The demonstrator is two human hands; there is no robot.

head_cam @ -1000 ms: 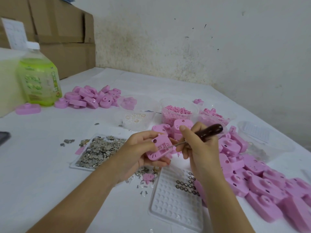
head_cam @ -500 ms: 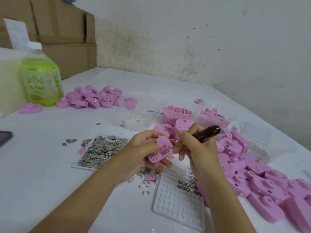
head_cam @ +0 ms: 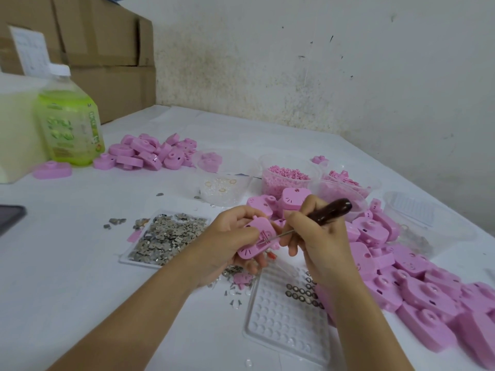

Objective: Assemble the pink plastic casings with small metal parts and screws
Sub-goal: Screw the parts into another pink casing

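Centre of frame: left hand (head_cam: pixel 230 236) gripped a pink casing (head_cam: pixel 255 242), fingers curled under its edge and thumb pressed on the upper face. The casing was held tilted, clear of the white table (head_cam: pixel 80 263). Right hand (head_cam: pixel 316 236) curled round a screwdriver (head_cam: pixel 329 210) by its dark wooden handle, fingers bunched near the shaft; the thin metal tip touched the casing's slotted face.

Left of the hands: flat tray of small metal parts (head_cam: pixel 166 236). Below the hands: clear dimpled tray (head_cam: pixel 281 330) holding a few dark rings. Lower right: heap of pink casings (head_cam: pixel 428 285). Upper left: smaller casing pile (head_cam: pixel 150 151) beside a green bottle (head_cam: pixel 69 124).
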